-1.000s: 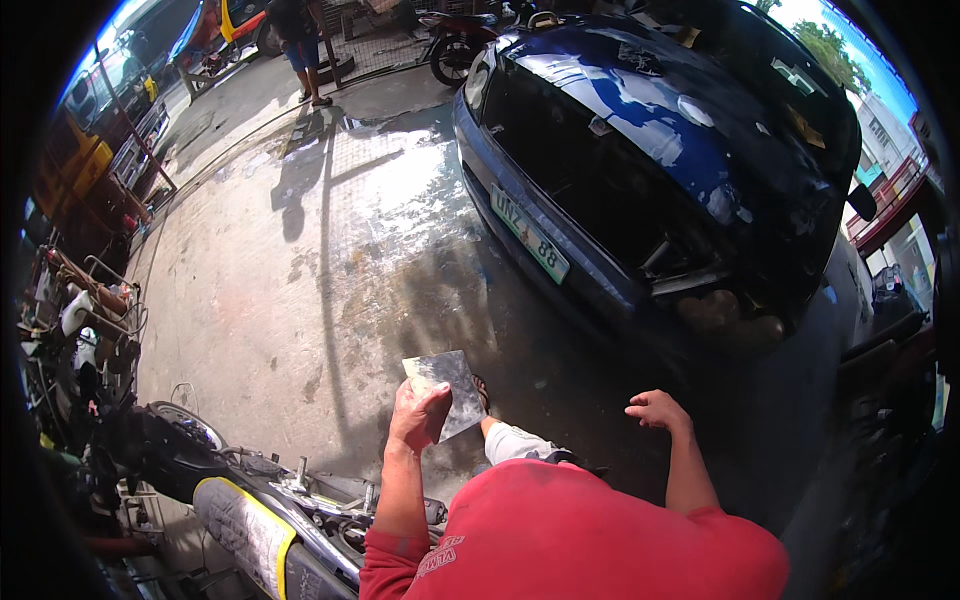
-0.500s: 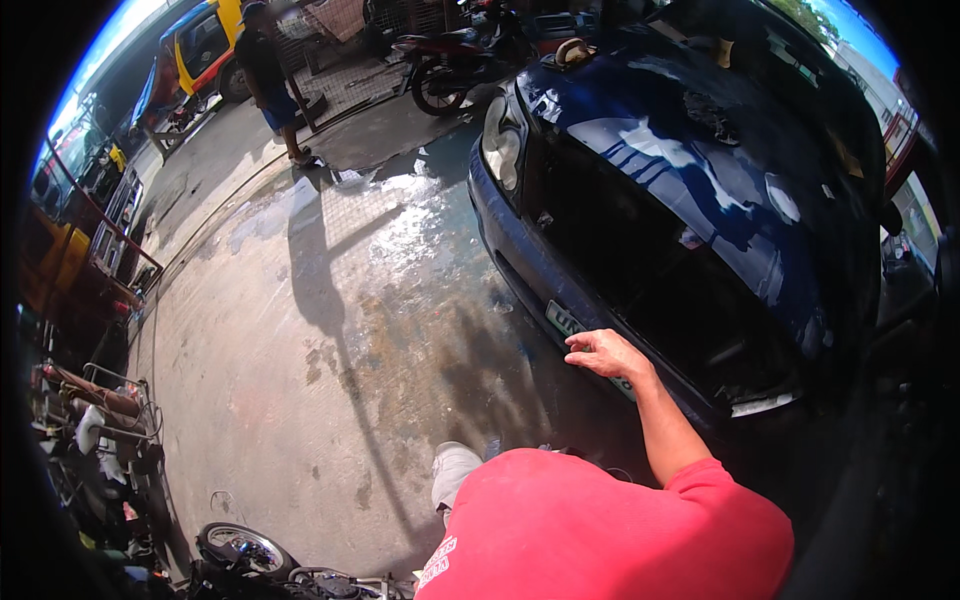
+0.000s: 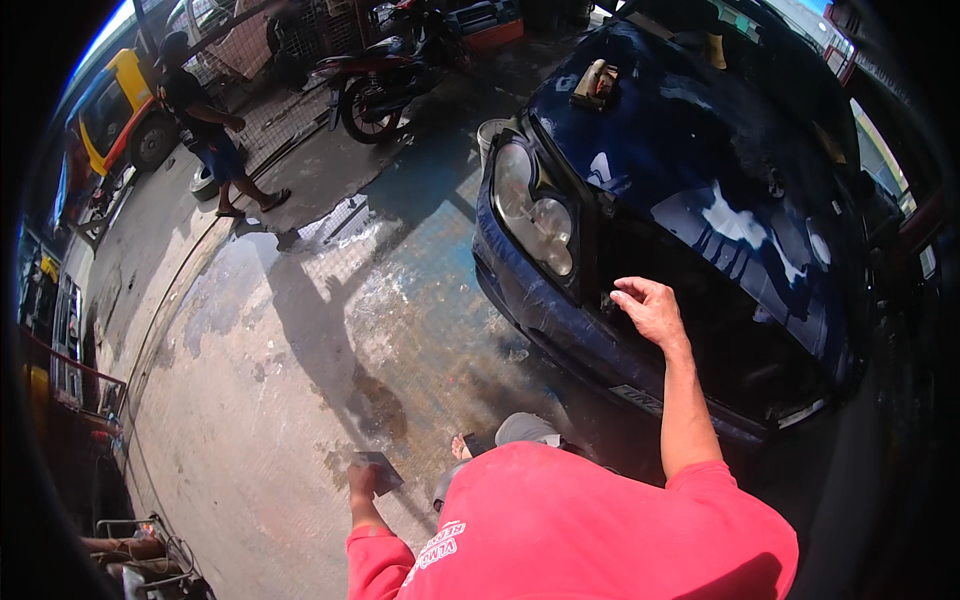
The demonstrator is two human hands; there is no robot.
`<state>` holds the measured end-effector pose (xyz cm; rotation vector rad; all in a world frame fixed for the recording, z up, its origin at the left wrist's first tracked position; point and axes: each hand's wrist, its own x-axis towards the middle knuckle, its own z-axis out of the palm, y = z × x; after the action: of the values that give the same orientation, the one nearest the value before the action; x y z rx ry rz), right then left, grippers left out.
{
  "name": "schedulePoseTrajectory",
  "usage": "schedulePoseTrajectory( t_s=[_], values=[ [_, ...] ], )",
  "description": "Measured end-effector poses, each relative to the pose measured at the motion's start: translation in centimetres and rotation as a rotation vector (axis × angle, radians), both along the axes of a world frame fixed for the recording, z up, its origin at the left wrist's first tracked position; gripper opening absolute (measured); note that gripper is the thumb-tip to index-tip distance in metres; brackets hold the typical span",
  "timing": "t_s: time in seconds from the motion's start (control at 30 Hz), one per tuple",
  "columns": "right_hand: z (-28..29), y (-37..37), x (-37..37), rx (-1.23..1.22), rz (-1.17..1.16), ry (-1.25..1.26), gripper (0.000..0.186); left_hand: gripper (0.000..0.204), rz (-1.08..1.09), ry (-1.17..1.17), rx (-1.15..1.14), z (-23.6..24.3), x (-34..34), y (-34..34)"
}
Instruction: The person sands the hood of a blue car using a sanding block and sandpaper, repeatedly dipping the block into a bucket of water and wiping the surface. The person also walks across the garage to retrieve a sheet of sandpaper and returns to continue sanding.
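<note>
My right hand hovers over the dark front opening of a blue car, its fingers loosely bent and nothing seen in them. It is open and apart from the bodywork. Low on the left, beside my leg, my left hand is closed on the edge of a dark grey flat sheet. The sheet's material cannot be made out. The car's cloudy headlight lies ahead and left of my right hand. On the bonnet rests a beige and brown block-like object.
A person in dark clothes walks at the far left. Behind the car's front corner stand a red and black motorcycle and a pale bucket. A metal-framed item sits at the lower left. The concrete floor has wet patches.
My view has shifted toward the car's headlight corner. My right hand has moved from near the number plate to above the front opening. My left hand with the sheet has come into view.
</note>
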<state>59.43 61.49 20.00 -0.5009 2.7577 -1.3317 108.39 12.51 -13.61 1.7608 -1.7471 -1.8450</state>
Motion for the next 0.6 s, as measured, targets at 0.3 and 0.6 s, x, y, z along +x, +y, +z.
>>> schedulePoseTrajectory(
  t_s=[0.3,0.6],
  values=[
    [6.6,-7.0,-15.9,-0.169,-0.408,0.246,0.027,0.034,-0.064,0.768,0.032,20.3,-40.7,-19.7],
    [7.5,-15.7,-41.2,0.113,-0.539,0.395,0.107,0.036,-0.325,0.63,0.365,20.0,-57.0,-15.0]
  ],
)
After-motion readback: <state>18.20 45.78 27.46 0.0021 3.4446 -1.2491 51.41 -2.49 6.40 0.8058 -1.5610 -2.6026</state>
